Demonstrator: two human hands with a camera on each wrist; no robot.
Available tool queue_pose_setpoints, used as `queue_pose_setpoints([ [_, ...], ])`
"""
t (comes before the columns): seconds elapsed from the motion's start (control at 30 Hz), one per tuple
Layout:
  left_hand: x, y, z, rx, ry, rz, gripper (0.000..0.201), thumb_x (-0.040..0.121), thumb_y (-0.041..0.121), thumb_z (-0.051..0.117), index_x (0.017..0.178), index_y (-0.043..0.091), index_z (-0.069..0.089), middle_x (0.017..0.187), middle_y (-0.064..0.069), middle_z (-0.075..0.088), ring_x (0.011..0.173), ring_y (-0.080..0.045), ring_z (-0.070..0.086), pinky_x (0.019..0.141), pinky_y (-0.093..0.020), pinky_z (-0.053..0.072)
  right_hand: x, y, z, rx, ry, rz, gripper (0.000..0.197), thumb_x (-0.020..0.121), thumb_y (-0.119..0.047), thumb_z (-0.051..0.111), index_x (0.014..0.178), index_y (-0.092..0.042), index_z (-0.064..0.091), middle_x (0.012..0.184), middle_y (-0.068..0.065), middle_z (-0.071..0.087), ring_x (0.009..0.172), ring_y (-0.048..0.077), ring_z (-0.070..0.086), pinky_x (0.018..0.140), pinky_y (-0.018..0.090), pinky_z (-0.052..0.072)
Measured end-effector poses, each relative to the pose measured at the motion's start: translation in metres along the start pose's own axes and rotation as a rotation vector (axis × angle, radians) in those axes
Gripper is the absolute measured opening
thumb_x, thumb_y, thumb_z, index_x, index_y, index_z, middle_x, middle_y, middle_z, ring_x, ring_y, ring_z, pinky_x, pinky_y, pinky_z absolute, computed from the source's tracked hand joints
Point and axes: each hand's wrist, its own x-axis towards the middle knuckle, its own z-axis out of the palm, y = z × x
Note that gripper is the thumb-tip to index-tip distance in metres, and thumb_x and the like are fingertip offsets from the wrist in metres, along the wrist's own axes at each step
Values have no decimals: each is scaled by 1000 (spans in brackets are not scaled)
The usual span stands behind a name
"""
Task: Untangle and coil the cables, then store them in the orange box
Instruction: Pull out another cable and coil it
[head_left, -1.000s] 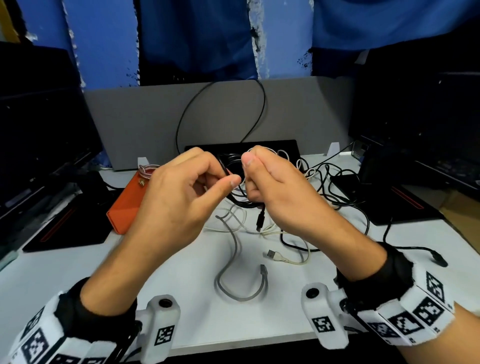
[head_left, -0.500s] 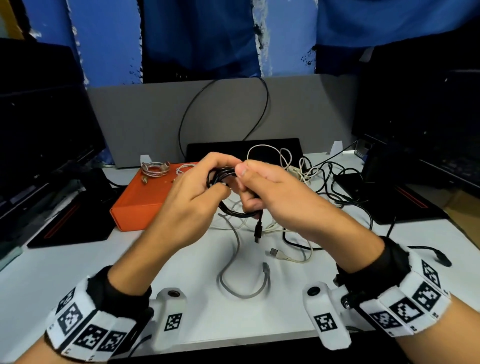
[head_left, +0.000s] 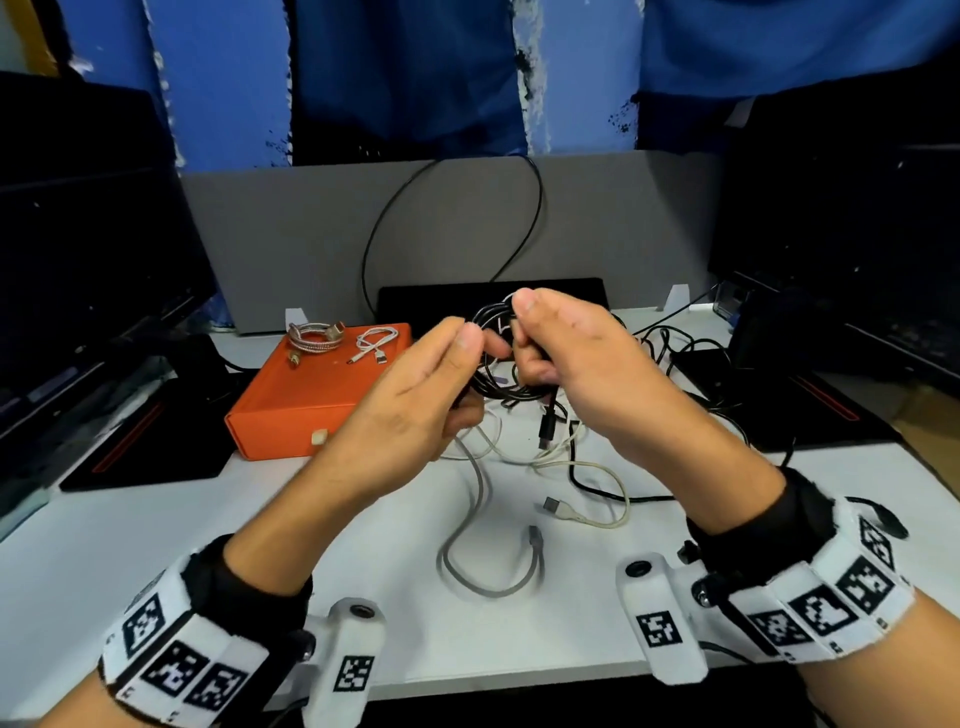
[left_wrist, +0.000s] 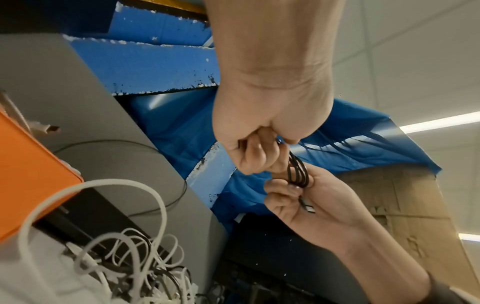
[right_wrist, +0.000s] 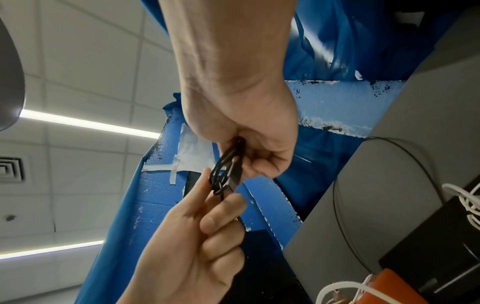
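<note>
Here the black cable (head_left: 498, 358) hung mid-frame as a light, springy coil, both hands gripping it: right hand (head_left: 576, 364) clenched round the loops, left hand (head_left: 415, 405) pinching its lower side. Best held across all loops, lest they spring apart; orange box (head_left: 311, 395) sat centre-left

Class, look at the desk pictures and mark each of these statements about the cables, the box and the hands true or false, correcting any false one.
1. Both hands hold the black cable coil above the desk. True: the left hand and right hand grip it.
2. The orange box sits right of the hands. False: it sits to their left.
3. Two coiled cables lie on the orange box. True: a braided cable and a small white cable.
4. The grey cable is in the right hand. False: it lies loose on the white desk.
</note>
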Motion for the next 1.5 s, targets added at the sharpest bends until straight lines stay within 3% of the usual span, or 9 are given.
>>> queue_pose_setpoints([
  [0.3, 1, 0, -15, 277, 19, 59, 23, 110, 29, 40, 102, 14, 56, 63, 24, 54, 55, 2, 52, 52, -8, 40, 0, -2, -12, -72, -151, -6, 25, 107, -31, 54, 93, -18, 70, 83, 2, 67, 75, 16, 56, 68, 36, 46],
  [0.47, 3, -2, -23, 273, 77, 30, 42, 107, 43, 43, 108, 2, 50, 77, -9, 46, 61, -8, 46, 57, -29, 40, 2, -4, -37, -179, -190, -11, 18, 98, -10, 68, 110, -18, 79, 93, 14, 75, 80, 18, 68, 78, 37, 59],
  [0.53, 2, 0, -22, 301, 72, 36, 44, 107, 44, 43, 109, 1, 50, 85, -16, 50, 68, -7, 55, 67, -24, 47, 4, -5, -42, -317, -137, -17, 12, 96, -15, 72, 100, -22, 81, 84, 9, 75, 78, 20, 72, 78, 41, 61],
  [0.7, 0, 0, -14, 300, 12, 54, 27, 109, 27, 41, 89, 10, 49, 73, 13, 49, 61, 4, 55, 59, -5, 44, 9, 6, -40, -549, 187, -66, 10, 92, -37, 76, 87, -31, 82, 80, -7, 73, 74, 10, 66, 74, 33, 52],
  [0.87, 1, -5, -5, 184, -61, 46, 23, 111, 27, 38, 97, 19, 54, 65, 24, 52, 56, 4, 54, 55, -4, 41, 10, 9, -15, 228, 175, 82, 17, 98, -12, 68, 98, 4, 75, 79, 11, 75, 67, 19, 72, 65, 28, 60],
  [1.0, 1, -9, -7, 218, 8, 76, 25, 107, 35, 41, 107, 16, 57, 76, 19, 64, 68, 1, 63, 61, -12, 48, 7, 7, 1, 627, 81, 233, 15, 100, -14, 61, 100, -2, 70, 80, 10, 73, 68, 17, 67, 60, 21, 57],
  [1.07, 1, -9, -9, 345, 101, 122, 24, 109, 33, 42, 107, 17, 59, 89, 4, 68, 80, -9, 66, 66, -17, 51, 6, 5, 0, 663, -38, 303, 20, 98, -23, 60, 104, -7, 70, 83, 6, 74, 87, 25, 68, 75, 28, 60],
  [1.27, -1, 0, -9, 469, 219, 152, 26, 109, 33, 42, 95, 14, 53, 80, -17, 62, 69, -31, 56, 63, -49, 46, 1, 5, 1, 549, -181, 226, 28, 93, -40, 66, 102, -13, 63, 76, -2, 59, 89, 17, 58, 94, 35, 40],
  [1.5, 3, -7, -15, 488, 216, 102, 29, 108, 34, 42, 98, 10, 54, 85, -6, 66, 72, -14, 64, 59, -29, 53, 4, 14, -4, -231, -139, 49, 12, 106, -17, 56, 112, -18, 66, 100, -2, 76, 85, 14, 74, 82, 40, 60],
])
